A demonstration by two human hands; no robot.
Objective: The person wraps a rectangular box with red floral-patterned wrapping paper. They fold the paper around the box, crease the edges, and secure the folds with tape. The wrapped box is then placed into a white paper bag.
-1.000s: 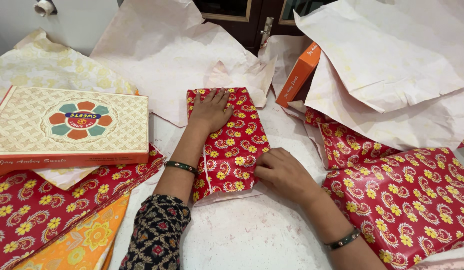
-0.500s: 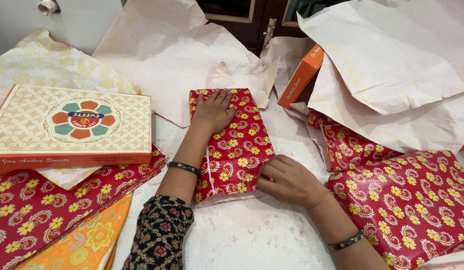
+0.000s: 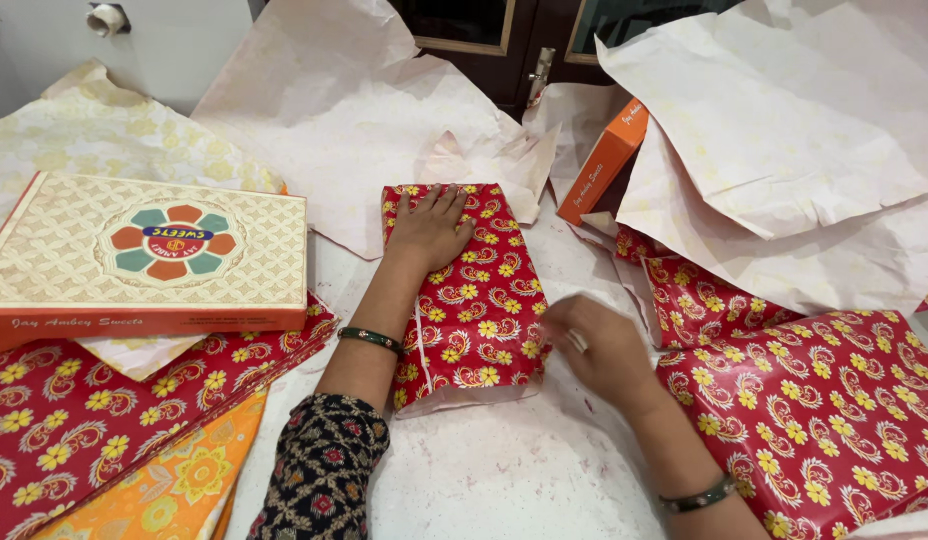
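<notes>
Pressing flat on a wrapped box, the left hand lies palm down with fingers spread over the far end of the parcel, gripping nothing. The box is covered in red paper with yellow flowers and sits in the middle of the desk, on a white, lightly speckled surface. The right hand is at the parcel's right edge, fingers loosely curled and touching the paper there; it is blurred, so whether it pinches anything cannot be told. Both wrists wear a thin dark bangle, and the left forearm ends in a dark patterned sleeve. To the left, a flat cream and orange sweet box with a flower emblem on its lid rests on a pile of red sheets and orange sheets. To the right lies a loose spread of the same red flowered paper. Behind the parcel, large crumpled sheets of pale paper cover the back of the desk, and a narrow orange box stands tilted among them.
</notes>
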